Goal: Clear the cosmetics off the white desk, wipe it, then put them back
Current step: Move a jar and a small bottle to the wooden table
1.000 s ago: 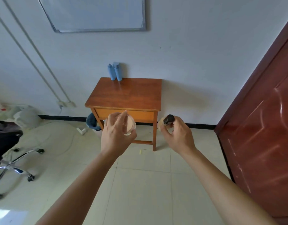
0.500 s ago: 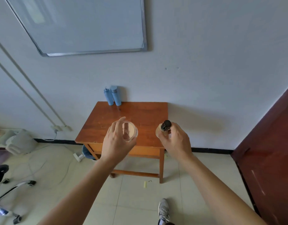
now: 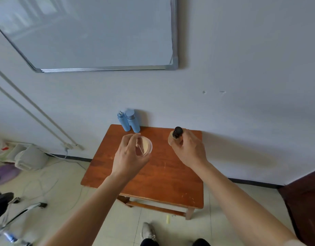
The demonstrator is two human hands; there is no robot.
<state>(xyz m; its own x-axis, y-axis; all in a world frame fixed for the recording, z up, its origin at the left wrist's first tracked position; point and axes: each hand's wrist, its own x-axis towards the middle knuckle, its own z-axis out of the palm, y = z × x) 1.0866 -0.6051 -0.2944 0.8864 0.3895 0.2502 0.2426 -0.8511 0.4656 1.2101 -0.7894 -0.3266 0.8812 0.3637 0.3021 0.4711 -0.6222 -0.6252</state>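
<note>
Under my left hand (image 3: 128, 155) and right hand (image 3: 190, 151) the table (image 3: 162, 183) has finally come close; they grip a jar (image 3: 145, 147) and a bottle (image 3: 175, 136), so drop-off's next I guess.

Brown square wooden table (image 3: 153, 178) directly beneath the grip. Aluminium-framed whiteboard (image 3: 100, 32) on wall (image 3: 242, 68), above and left. Grey plastic jug (image 3: 31, 158) on tiled floor (image 3: 64, 201), far left. Dark red wooden door (image 3: 306, 201) lower right of the grip.
</note>
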